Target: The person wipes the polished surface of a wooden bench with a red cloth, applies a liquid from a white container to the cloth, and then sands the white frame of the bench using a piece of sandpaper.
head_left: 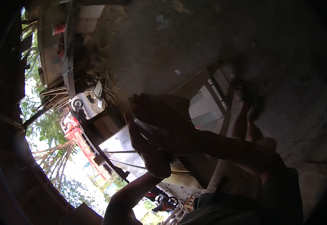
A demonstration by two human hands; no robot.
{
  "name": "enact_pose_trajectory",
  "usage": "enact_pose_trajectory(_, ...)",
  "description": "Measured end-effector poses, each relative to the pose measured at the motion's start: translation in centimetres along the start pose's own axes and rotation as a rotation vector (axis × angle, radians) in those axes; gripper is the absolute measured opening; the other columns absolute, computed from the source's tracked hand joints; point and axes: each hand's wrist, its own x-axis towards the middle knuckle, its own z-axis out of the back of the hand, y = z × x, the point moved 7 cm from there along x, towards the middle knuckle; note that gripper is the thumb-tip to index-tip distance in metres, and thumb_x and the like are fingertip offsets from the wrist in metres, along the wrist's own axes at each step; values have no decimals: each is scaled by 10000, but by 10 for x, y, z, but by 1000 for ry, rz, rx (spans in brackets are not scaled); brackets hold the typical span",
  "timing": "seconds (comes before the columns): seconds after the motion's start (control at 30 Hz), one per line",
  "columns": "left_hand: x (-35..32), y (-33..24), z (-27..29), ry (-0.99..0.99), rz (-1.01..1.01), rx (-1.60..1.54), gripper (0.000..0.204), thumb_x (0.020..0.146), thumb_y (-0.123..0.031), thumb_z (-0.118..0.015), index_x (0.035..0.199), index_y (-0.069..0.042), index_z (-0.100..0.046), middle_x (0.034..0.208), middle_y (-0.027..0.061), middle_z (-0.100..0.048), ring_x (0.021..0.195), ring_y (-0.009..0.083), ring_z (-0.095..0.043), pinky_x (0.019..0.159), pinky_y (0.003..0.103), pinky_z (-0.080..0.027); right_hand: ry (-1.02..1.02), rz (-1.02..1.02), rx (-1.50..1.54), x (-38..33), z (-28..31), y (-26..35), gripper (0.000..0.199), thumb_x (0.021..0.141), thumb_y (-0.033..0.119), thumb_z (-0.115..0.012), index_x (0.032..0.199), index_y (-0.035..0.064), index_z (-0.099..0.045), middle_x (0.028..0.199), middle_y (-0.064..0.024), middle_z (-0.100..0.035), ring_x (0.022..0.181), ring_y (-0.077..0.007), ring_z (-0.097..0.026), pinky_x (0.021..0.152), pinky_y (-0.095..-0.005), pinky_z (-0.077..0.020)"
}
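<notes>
Both my hands are raised close together in the middle of the view, dark against the bright opening. My left hand has its fingers stretched out and pressed near the right palm. Above it, my right hand reaches leftward with straight fingers. I see nothing held in either hand, though the narrow space between the palms is too dark to make out. Behind the hands are a wooden frame with pale panels and a light, shiny sheet.
A pile of wood strips lies at the upper left. Outside the opening are a red truck-like vehicle, a motorcycle and trees. My legs show on the concrete floor at right.
</notes>
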Motion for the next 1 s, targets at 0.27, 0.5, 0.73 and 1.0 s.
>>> enact_pose_trajectory(0.27,-8,28,10,9,21,137,842,887,-99,-648,1605,-44,-212,1281,115,-477,912,147,-587,673,251,-560,-255,-793,301,-53,36,-211,347,1053,175,-482,1337,0,-576,1330,-131,-613,1216,-221,-601,1059,-371,-478)
enact_pose_trajectory(0.5,-20,49,13,16,-187,170,842,890,-151,-630,1603,-38,-196,1371,140,-431,979,167,-560,716,266,-515,-30,-391,-178,2,-5,-57,416,979,152,-566,1366,3,-527,1314,-139,-614,1277,-222,-569,1118,-413,-425)
enact_pose_trajectory(0.73,-31,49,4,74,-130,165,863,882,-220,-618,1602,-36,-179,1401,152,-392,1039,186,-514,772,290,-459,-209,-632,-250,-30,26,-194,441,936,169,-666,1331,17,-542,1171,-148,-623,1125,-283,-611,1006,-473,-473)
enact_pose_trajectory(1.0,-30,40,-7,120,-40,176,893,873,-299,-605,1601,-33,-160,1435,167,-348,1107,208,-462,836,318,-395,49,-818,-120,-48,20,-283,305,993,251,-593,1181,12,-577,1103,-160,-583,1099,-257,-599,988,-466,-485)
